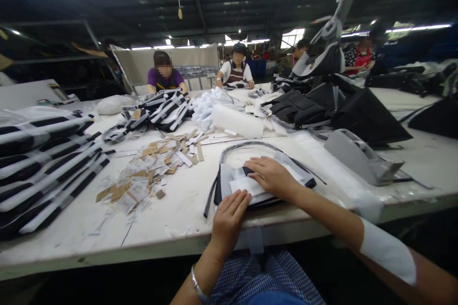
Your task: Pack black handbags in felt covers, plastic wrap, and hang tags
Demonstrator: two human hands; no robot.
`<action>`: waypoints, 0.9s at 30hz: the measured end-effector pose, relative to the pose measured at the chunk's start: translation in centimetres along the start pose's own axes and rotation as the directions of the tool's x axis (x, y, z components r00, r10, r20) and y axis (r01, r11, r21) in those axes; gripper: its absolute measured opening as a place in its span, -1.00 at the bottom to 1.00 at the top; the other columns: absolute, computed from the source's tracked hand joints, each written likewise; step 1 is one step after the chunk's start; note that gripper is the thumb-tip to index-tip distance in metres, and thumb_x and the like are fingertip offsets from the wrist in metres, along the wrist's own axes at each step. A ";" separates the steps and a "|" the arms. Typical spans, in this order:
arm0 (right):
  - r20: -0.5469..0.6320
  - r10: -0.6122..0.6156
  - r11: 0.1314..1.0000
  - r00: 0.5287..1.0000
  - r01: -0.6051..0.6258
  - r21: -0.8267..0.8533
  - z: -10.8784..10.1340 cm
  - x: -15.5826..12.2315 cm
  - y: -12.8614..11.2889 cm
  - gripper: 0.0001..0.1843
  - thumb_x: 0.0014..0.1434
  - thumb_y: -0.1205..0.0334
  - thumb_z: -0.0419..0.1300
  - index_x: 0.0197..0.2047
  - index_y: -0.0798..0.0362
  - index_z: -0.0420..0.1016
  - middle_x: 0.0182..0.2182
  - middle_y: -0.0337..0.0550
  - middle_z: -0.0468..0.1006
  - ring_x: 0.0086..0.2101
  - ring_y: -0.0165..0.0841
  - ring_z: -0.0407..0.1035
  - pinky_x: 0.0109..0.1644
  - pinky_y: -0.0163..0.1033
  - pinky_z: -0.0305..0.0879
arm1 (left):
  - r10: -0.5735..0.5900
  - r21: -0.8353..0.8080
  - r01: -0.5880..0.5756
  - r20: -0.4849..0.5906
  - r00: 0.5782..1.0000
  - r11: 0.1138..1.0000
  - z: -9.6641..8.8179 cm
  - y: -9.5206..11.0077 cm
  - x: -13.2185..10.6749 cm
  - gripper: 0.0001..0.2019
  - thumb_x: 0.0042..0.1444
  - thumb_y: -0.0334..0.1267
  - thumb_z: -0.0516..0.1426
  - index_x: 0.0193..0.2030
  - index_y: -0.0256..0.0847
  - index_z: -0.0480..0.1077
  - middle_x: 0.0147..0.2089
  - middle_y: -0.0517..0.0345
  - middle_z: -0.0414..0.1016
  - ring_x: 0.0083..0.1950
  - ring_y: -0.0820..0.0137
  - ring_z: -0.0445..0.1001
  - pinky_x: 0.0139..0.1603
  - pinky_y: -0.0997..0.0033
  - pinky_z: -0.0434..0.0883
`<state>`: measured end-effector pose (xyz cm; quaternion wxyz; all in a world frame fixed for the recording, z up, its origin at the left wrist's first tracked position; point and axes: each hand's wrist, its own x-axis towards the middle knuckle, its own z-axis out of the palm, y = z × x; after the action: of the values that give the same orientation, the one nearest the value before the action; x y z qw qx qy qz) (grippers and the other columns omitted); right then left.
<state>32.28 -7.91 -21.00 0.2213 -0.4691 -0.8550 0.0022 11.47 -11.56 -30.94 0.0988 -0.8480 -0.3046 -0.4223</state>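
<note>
A dark handbag lies flat at the table's near edge, its long handle wrapped in grey film and looping away from me. White wrapping sheet covers much of its upper face. My left hand rests on the bag's near edge with fingers stretched out over the sheet. Farther up the bag, my right hand lies flat with its fingers extended across the white covering. Neither hand grips anything that I can see.
Wrapped black bags are stacked at left. Loose tags and paper scraps lie left of the handbag. A grey tape dispenser stands at right, before black bags. A white foam roll lies beyond. Co-workers sit across the table.
</note>
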 end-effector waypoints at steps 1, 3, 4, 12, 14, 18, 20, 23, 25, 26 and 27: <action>0.108 0.034 0.999 0.994 -0.031 -0.032 0.5 1.4 1.1 -0.66 0.35 0.24 0.08 0.14 0.11 0.45 0.17 0.10 0.46 0.23 -0.09 0.25 0.30 0.16 0.09 | 0.002 0.006 -0.002 -0.005 1.000 1.000 0.1 0.0 0.0 -0.64 0.35 -0.44 -0.01 0.23 -0.21 0.37 0.15 0.01 0.53 0.19 0.24 0.48 0.12 0.17 0.50; 0.287 0.057 0.998 0.956 -0.044 -0.050 1.8 3.6 2.8 -0.69 0.36 0.22 0.06 0.07 0.10 0.51 0.14 0.10 0.49 0.23 -0.04 0.24 0.30 0.26 0.02 | -0.004 0.014 0.004 -0.009 1.000 1.000 0.2 0.0 -0.1 -0.64 0.37 -0.43 -0.02 0.22 -0.21 0.37 0.15 0.02 0.53 0.19 0.25 0.48 0.12 0.19 0.50; 0.343 0.044 0.999 0.938 -0.032 -0.039 2.3 4.3 3.3 -0.70 0.38 0.21 0.04 0.01 0.09 0.54 0.08 0.07 0.54 0.20 -0.05 0.28 0.31 0.27 0.00 | -0.009 0.016 0.009 -0.008 1.000 1.000 0.3 -0.1 -0.2 -0.64 0.37 -0.43 -0.03 0.23 -0.21 0.37 0.16 0.03 0.52 0.18 0.26 0.49 0.12 0.20 0.50; 0.494 -0.041 0.994 0.869 -0.014 0.107 4.3 6.8 3.0 -0.63 0.41 0.19 -0.06 -0.17 0.03 0.59 -0.09 -0.07 0.64 -0.02 -0.24 0.46 0.33 0.09 -0.04 | -0.013 0.011 0.013 -0.038 0.999 1.000 0.4 0.1 -0.4 -0.64 0.40 -0.42 -0.07 0.23 -0.21 0.37 0.17 0.10 0.51 0.19 0.29 0.47 0.15 0.25 0.46; 0.514 -0.037 0.989 0.857 -0.044 0.144 4.5 7.5 2.9 -0.62 0.38 0.17 -0.02 -0.30 0.06 0.59 -0.25 -0.09 0.67 -0.18 -0.26 0.51 0.28 0.01 0.07 | -0.014 0.012 0.015 -0.046 0.999 1.000 0.5 0.0 -0.4 -0.64 0.40 -0.43 -0.07 0.22 -0.21 0.38 0.17 0.11 0.52 0.20 0.30 0.47 0.15 0.25 0.46; 0.520 -0.016 0.967 0.854 -0.118 0.224 4.1 8.2 3.7 -0.55 0.33 0.01 0.04 -0.41 0.07 0.59 -0.45 -0.16 0.64 -0.38 -0.29 0.49 -0.04 -0.20 0.35 | -0.009 0.021 0.009 -0.030 1.000 1.000 0.5 -0.1 -0.4 -0.64 0.40 -0.42 -0.08 0.23 -0.20 0.37 0.17 0.11 0.51 0.21 0.29 0.46 0.14 0.25 0.46; 0.477 0.004 0.952 0.879 -0.149 0.267 3.5 7.8 4.2 -0.54 0.33 -0.03 0.02 -0.32 0.05 0.62 -0.34 -0.17 0.67 -0.31 -0.28 0.51 -0.09 -0.24 0.37 | -0.007 0.021 0.008 -0.023 1.000 1.000 0.4 0.0 -0.4 -0.63 0.40 -0.42 -0.08 0.24 -0.20 0.37 0.17 0.12 0.51 0.21 0.30 0.46 0.15 0.25 0.46; 0.349 0.085 0.933 0.933 -0.197 0.300 2.6 6.3 4.7 -0.47 0.40 0.00 -0.12 -0.23 0.06 0.62 -0.14 -0.09 0.66 -0.09 -0.23 0.50 0.07 -0.19 0.32 | -0.013 0.012 0.014 -0.027 1.000 1.000 0.3 0.1 -0.3 -0.64 0.41 -0.41 -0.08 0.24 -0.20 0.36 0.17 0.13 0.51 0.20 0.31 0.46 0.15 0.26 0.46; 0.248 0.127 0.926 0.960 -0.204 0.318 2.4 5.2 4.9 -0.44 0.42 0.01 -0.18 -0.16 0.07 0.61 -0.04 -0.04 0.63 0.02 -0.21 0.46 0.18 -0.15 0.26 | -0.019 0.009 0.020 -0.027 0.999 1.000 0.2 0.1 -0.2 -0.64 0.41 -0.42 -0.09 0.24 -0.20 0.36 0.17 0.13 0.51 0.20 0.31 0.46 0.15 0.26 0.45; 0.210 0.123 0.925 0.970 -0.189 0.330 2.5 4.7 5.1 -0.47 0.42 0.01 -0.16 -0.07 0.06 0.59 0.02 -0.04 0.60 0.07 -0.21 0.42 0.21 -0.12 0.23 | -0.022 0.009 0.022 -0.027 0.999 1.000 0.2 0.2 -0.2 -0.63 0.41 -0.42 -0.08 0.24 -0.20 0.36 0.17 0.13 0.52 0.20 0.32 0.47 0.15 0.26 0.45; 0.189 0.100 0.927 0.977 -0.160 0.338 2.6 4.4 5.2 -0.52 0.41 0.01 -0.11 0.03 0.05 0.56 0.08 -0.04 0.56 0.12 -0.20 0.39 0.24 -0.09 0.21 | -0.022 0.010 0.023 -0.027 0.999 1.000 0.1 0.2 -0.2 -0.63 0.41 -0.43 -0.08 0.24 -0.19 0.36 0.16 0.13 0.52 0.20 0.32 0.47 0.15 0.26 0.46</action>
<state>33.39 -0.95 -22.82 0.2277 -0.4758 -0.8233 0.2094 11.58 -11.71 -31.15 0.1024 -0.8382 -0.3148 -0.4333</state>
